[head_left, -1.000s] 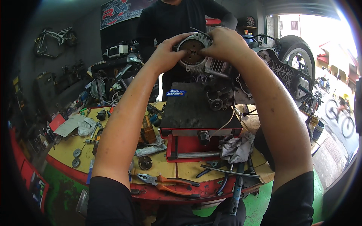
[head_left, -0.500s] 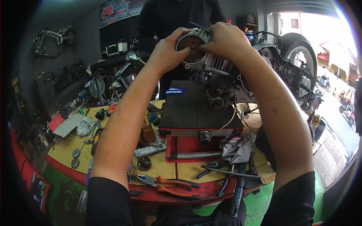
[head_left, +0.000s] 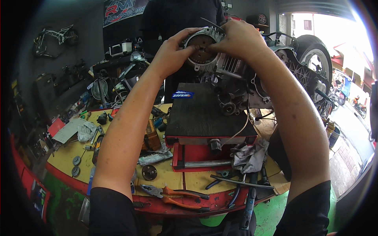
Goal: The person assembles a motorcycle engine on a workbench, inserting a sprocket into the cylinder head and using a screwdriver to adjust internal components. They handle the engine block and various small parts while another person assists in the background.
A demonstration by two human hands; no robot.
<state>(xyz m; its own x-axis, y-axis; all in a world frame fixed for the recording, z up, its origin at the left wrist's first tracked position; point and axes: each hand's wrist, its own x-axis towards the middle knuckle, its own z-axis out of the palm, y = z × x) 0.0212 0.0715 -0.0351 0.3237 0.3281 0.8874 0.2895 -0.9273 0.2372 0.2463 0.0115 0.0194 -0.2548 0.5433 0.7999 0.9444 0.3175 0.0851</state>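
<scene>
At the top end of a scooter engine (head_left: pixel 232 84), both hands grip round the cylinder head (head_left: pixel 198 67). Its round opening holds a brown, toothed cam sprocket (head_left: pixel 201 40) with holes in its face. My left hand (head_left: pixel 173 55) wraps the left side, its thumb pressed on the sprocket near the centre. From the other side my right hand (head_left: pixel 243 41) curls over the head, thumb also at the sprocket's centre. A thin dark rod (head_left: pixel 210 23) sticks out beside my right fingers; whether they hold it cannot be seen.
The engine rests by a black-topped lift stand (head_left: pixel 197 118). On the yellow bench lie orange-handled pliers (head_left: pixel 173 192), a round brown part (head_left: pixel 149 172), a grey rag (head_left: pixel 250 155) and a long metal bar (head_left: pixel 242 181). A person in black (head_left: pixel 181 15) stands opposite; a wheel (head_left: pixel 313 59) is at right.
My right hand has shifted slightly up, and more of the sprocket's face shows between the thumbs. Both hands stay on the cylinder head.
</scene>
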